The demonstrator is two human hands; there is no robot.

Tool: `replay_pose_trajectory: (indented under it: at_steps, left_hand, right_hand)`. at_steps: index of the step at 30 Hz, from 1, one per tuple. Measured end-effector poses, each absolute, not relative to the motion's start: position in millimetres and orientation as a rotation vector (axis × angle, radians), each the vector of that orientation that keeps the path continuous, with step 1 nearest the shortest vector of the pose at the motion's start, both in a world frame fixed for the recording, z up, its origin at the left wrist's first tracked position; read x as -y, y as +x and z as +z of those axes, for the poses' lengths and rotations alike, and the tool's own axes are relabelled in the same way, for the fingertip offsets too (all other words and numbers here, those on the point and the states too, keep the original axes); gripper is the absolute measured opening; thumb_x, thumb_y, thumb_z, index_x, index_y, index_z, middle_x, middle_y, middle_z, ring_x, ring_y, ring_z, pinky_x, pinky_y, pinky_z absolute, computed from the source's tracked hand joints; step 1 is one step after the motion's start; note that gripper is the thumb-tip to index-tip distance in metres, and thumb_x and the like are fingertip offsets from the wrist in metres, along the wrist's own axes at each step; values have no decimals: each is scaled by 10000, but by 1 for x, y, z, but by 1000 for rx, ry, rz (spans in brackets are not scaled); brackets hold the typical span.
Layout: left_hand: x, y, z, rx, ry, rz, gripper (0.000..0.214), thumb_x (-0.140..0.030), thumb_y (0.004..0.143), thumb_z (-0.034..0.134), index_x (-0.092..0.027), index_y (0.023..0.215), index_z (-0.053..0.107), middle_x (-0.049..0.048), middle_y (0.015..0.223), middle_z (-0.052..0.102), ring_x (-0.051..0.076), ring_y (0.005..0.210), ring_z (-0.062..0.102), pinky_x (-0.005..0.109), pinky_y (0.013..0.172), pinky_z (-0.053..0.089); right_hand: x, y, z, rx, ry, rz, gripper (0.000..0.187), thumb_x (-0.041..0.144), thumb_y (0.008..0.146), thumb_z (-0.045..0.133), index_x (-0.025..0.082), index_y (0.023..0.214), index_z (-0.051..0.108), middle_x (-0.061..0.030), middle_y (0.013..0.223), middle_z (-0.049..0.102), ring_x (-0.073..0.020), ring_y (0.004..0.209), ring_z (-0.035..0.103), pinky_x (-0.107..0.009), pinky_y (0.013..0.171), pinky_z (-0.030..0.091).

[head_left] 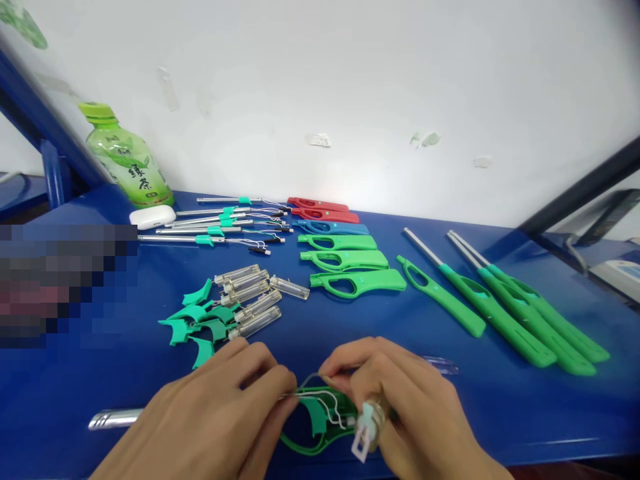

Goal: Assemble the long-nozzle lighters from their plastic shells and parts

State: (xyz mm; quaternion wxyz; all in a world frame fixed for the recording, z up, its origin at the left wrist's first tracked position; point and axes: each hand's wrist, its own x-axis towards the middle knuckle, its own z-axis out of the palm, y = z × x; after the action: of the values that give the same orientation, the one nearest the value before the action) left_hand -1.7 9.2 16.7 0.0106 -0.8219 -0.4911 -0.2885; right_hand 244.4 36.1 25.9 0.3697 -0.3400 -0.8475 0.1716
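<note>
One green shell [305, 451] | teal trigger [316, 417] inside | white wires [337, 403] trailing in

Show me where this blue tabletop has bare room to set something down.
Free on the tabletop: front right, below the long green lighters; left, between the teal triggers and the silver tube. Crowded: the middle, with metal rods, clear tubes and coloured handles, and the front centre, around the open green shell.

1. Hollow green plastic shell [346, 402]: front centre, a curved teal plastic trigger [317, 417] in it.
2. Clear oblong plastic cartridges [257, 323]: behind it, leftward.
3. Slim silver metal rods [175, 239]: behind the cartridges.
4. Tall green plastic bottle [135, 167]: back left.
5. Long green plastic lighters [507, 323]: right.
</note>
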Motion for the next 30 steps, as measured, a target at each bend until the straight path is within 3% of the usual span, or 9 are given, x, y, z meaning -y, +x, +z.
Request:
replay_pose_trajectory:
  at_steps: [2, 4, 6, 9, 12, 15, 17, 20, 30]
  left_hand:
    - [-13, 5, 23, 1381, -2486, -934, 184, -256, 1034, 558, -306, 1129, 709, -5, 988, 787, 186, 805, 755, 260, 631, 585]
    - [-19, 13, 30, 1325, -2478, -950, 210, -259, 1057, 535, -283, 1206, 681, 0, 1017, 800, 201, 863, 778, 302, 730, 636]
    - [-24, 20, 34, 1337, -2571, -990, 217, -217, 1068, 499, -269, 1166, 685, -30, 964, 801, 165, 844, 785, 297, 840, 651]
    - [-27, 26, 36, 1419, -2702, -1073, 253, -148, 1054, 493, -281, 1038, 708, -72, 884, 779, 104, 785, 761, 213, 806, 626]
    - [-25, 28, 33, 1513, -2709, -1112, 221, -159, 1038, 559, -308, 1060, 719, -75, 937, 784, 103, 840, 762, 197, 806, 619]
    - [-23, 28, 32, 1545, -2681, -1137, 207, -160, 1024, 586, -319, 1087, 703, -81, 976, 788, 102, 875, 771, 216, 919, 621]
    - [-24, 29, 32, 1542, -2669, -1172, 203, -159, 1026, 573, -318, 1065, 693, -83, 959, 782, 101, 852, 769, 232, 958, 617]
    - [-25, 31, 32, 1530, -2682, -1171, 205, -146, 1026, 560, -309, 1037, 684, -74, 937, 772, 109, 834, 754, 231, 885, 614]
    - [-20, 28, 26, 1520, -2775, -1111, 195, -151, 1037, 567, -302, 1008, 687, -50, 934, 733, 130, 825, 697, 252, 761, 583]
  right_hand:
    - [-36, 244, 25, 2162, -862, 463, 289, -9, 930, 542, 268, 937, 460, 89, 1075, 787, -48, 915, 775, -144, 851, 553]
    - [-37, 244, 25, 2152, -842, 471, 281, -3, 940, 556, 264, 939, 470, 79, 1076, 787, -54, 926, 777, -153, 835, 553]
    - [-38, 243, 27, 2127, -827, 458, 265, 12, 956, 567, 260, 927, 478, 74, 1054, 787, -62, 908, 779, -164, 809, 554]
    - [-34, 246, 28, 2113, -921, 424, 228, 76, 1004, 592, 268, 922, 499, 74, 955, 771, -86, 815, 764, -192, 759, 573]
    - [-25, 256, 27, 2119, -1154, 202, 61, 343, 1089, 609, 290, 1060, 599, -1, 948, 780, -198, 858, 781, -285, 712, 617]
    - [-20, 266, 25, 2125, -1222, -56, 348, 555, 1128, 490, 273, 1237, 660, -84, 1104, 811, -300, 1011, 789, -370, 729, 628]
    - [-23, 267, 26, 2160, -1182, -42, 344, 459, 1160, 407, 268, 1130, 692, -66, 1039, 810, -272, 914, 781, -376, 721, 598]
    - [-29, 264, 28, 2214, -1163, 63, 330, 308, 1143, 419, 262, 932, 668, -21, 873, 767, -222, 770, 729, -367, 701, 537]
    - [-30, 259, 30, 2206, -1123, 95, 329, 309, 1159, 429, 260, 933, 662, 8, 859, 760, -195, 764, 693, -352, 766, 504]
